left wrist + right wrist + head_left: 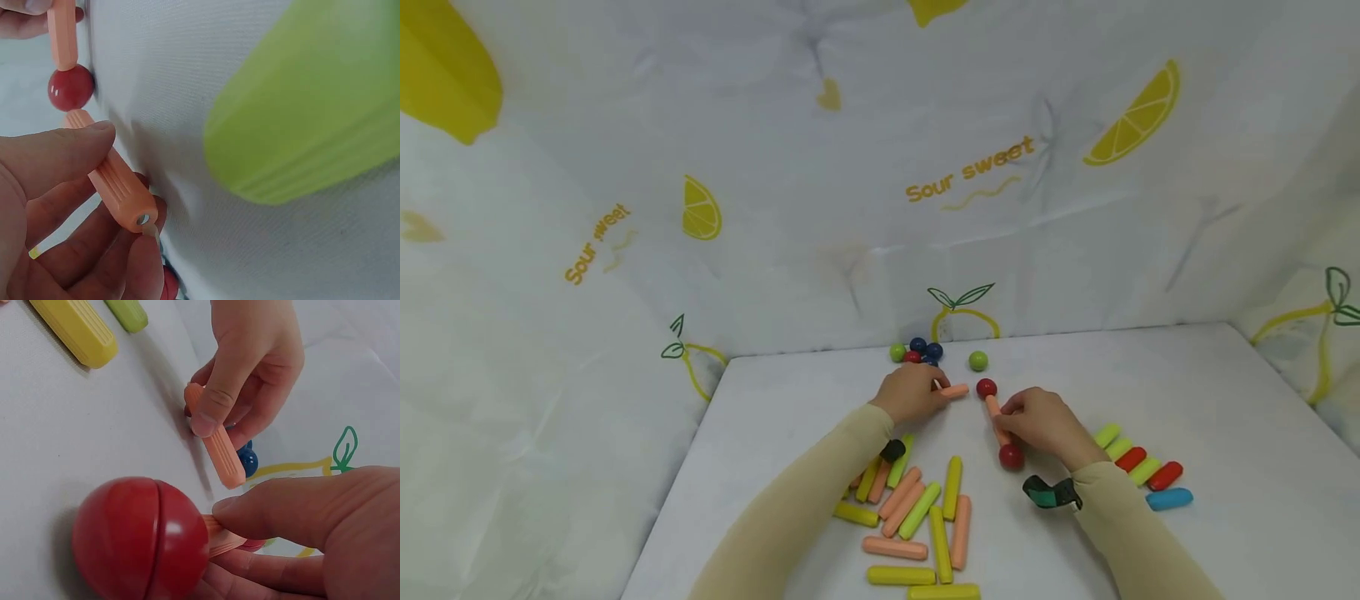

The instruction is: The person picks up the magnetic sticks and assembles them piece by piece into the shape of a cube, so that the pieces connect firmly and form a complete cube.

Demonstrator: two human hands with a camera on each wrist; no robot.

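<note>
Head cam high, fwd/down on tbl [782, 400]; wrist cams close, peach stick [119, 185] in both

From my distant post I saw the left forearm [805, 492] slanting up and inward, cream-sleeved, while the right forearm [1135, 529] angled in from the lower right. The left hand [912, 392] and right hand [1042, 422] (near each other, yet apart) both pinched between thumb [65, 153] and fingers [75, 259], turned inward toward one another.
</note>
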